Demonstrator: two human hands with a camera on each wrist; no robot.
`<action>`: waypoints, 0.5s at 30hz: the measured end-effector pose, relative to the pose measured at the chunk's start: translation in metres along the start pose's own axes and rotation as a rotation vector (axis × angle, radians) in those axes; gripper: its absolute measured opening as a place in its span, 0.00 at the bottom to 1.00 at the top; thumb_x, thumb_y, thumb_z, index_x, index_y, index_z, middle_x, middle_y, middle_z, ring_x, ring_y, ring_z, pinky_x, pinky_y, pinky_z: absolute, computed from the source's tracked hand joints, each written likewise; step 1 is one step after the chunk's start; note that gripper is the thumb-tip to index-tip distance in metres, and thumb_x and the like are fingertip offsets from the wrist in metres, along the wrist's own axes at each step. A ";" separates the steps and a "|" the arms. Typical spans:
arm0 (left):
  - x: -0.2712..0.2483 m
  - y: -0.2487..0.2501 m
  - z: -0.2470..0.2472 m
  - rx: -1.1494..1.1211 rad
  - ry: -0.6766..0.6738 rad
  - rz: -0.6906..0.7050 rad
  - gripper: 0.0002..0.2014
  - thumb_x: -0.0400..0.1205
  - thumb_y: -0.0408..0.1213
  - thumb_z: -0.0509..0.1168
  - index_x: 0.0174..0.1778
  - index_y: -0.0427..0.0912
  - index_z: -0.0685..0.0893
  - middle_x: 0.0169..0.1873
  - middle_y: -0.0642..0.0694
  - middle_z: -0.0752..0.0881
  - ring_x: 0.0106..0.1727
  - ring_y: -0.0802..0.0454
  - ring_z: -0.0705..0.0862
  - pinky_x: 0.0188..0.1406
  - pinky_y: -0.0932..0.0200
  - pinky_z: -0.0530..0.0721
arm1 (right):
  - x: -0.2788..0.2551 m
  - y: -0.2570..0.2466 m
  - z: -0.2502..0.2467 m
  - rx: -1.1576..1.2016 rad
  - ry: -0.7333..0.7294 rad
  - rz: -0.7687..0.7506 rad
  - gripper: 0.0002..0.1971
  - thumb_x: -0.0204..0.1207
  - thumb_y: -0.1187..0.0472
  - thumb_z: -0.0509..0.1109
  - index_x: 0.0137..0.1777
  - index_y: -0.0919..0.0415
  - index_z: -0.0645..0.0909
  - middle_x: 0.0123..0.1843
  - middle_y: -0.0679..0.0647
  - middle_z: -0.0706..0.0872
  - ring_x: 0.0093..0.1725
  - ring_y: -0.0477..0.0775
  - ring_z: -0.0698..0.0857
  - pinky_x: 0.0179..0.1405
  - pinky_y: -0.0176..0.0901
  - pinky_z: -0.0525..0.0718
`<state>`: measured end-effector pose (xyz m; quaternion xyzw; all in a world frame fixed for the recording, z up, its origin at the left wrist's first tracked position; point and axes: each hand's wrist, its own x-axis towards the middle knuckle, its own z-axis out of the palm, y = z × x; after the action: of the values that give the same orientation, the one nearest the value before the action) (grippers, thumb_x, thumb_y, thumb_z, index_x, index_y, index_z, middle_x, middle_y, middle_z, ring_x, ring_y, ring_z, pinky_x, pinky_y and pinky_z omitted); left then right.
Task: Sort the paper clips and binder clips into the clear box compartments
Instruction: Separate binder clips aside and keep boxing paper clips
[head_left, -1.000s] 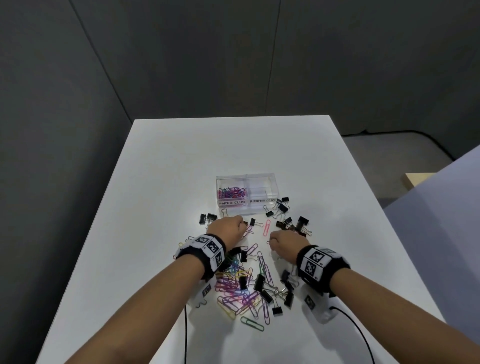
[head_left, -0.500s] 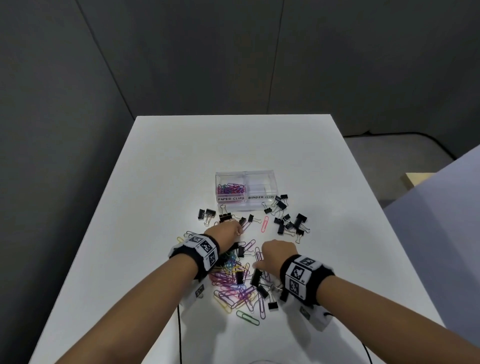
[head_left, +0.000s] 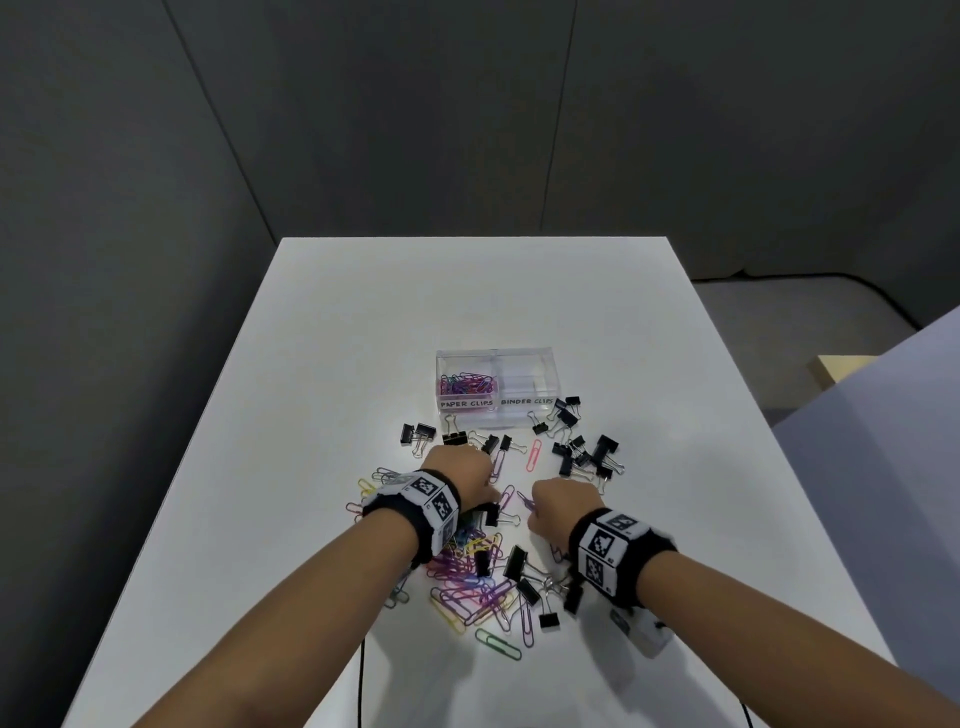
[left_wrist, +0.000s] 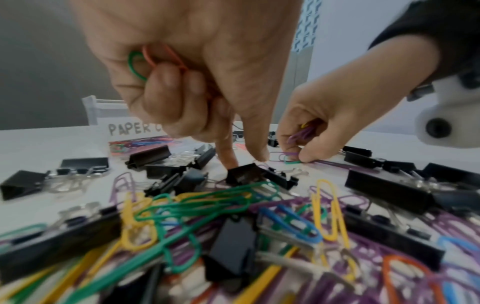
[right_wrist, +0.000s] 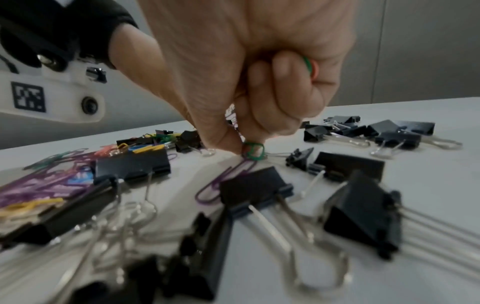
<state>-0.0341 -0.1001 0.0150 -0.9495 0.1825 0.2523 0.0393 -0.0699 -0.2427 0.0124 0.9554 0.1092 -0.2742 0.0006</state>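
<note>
The clear box (head_left: 551, 364) stands mid-table, with coloured paper clips (head_left: 466, 383) in its left compartment, labelled PAPER CLIPS. The right compartment looks bare. My left hand (head_left: 467, 470) holds green and orange paper clips (left_wrist: 140, 61) in its curled fingers. Its index finger and thumb reach down to the table beside a black binder clip (left_wrist: 249, 174). My right hand (head_left: 558, 501) holds purple clips (left_wrist: 303, 131) in its palm. It pinches a green paper clip (right_wrist: 253, 151) on the table, next to a purple clip (right_wrist: 223, 181).
A mixed pile of paper clips and binder clips (head_left: 483, 577) lies between my forearms on the white table (head_left: 322, 364). More black binder clips (head_left: 582, 447) are scattered in front of and to the right of the box. A black cable (head_left: 362, 686) hangs at the near edge.
My right hand has shifted a little to the left and nearer me, onto the green clip. My left hand has stayed almost in place over the clips.
</note>
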 end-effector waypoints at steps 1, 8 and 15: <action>0.000 0.002 0.000 -0.004 -0.005 0.000 0.15 0.81 0.51 0.61 0.39 0.43 0.79 0.34 0.47 0.79 0.40 0.47 0.78 0.40 0.58 0.75 | -0.001 0.001 0.001 0.014 0.007 -0.004 0.07 0.80 0.62 0.56 0.41 0.62 0.68 0.32 0.52 0.73 0.45 0.59 0.78 0.42 0.44 0.71; 0.002 0.008 -0.001 0.041 -0.072 0.014 0.12 0.84 0.38 0.58 0.57 0.36 0.82 0.56 0.40 0.86 0.59 0.42 0.84 0.55 0.52 0.80 | 0.001 0.009 -0.002 0.030 -0.021 -0.038 0.05 0.80 0.62 0.56 0.49 0.61 0.72 0.52 0.62 0.83 0.52 0.60 0.82 0.49 0.48 0.78; -0.005 -0.027 -0.011 -0.266 0.062 -0.002 0.15 0.87 0.43 0.48 0.60 0.37 0.73 0.32 0.51 0.77 0.34 0.49 0.75 0.39 0.55 0.76 | 0.022 0.014 -0.050 0.168 0.043 -0.128 0.12 0.84 0.59 0.53 0.57 0.63 0.76 0.57 0.61 0.85 0.45 0.54 0.77 0.49 0.47 0.77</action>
<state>-0.0231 -0.0757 0.0270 -0.9538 0.1478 0.2448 -0.0922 -0.0228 -0.2483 0.0431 0.9488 0.1465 -0.2614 -0.0995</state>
